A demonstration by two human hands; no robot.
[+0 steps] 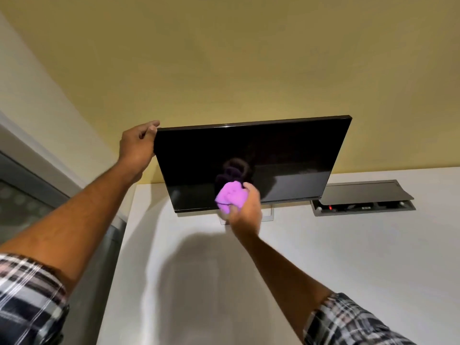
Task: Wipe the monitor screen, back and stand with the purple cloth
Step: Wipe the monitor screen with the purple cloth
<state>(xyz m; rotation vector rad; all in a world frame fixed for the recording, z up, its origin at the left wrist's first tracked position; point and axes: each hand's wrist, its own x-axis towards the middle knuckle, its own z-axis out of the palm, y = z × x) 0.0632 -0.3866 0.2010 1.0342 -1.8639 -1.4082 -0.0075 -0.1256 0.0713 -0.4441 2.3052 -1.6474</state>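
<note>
yellow painted wall behind, white matte desk in front of it. on the desk i note a thin black flat-panel monitor, screen dark, tilted with its top edge leaning toward the camera, on a pale stand mostly hidden behind my right hand. my left hand grips the monitor's upper left corner, fingers curled over the edge. my right hand is closed round a bunched purple microfibre cloth, pressing it to the lower middle of the screen; its reflection shows above. grey hinged cable box sits open in the desk, right of the monitor. plaid sleeves on both arms
</note>
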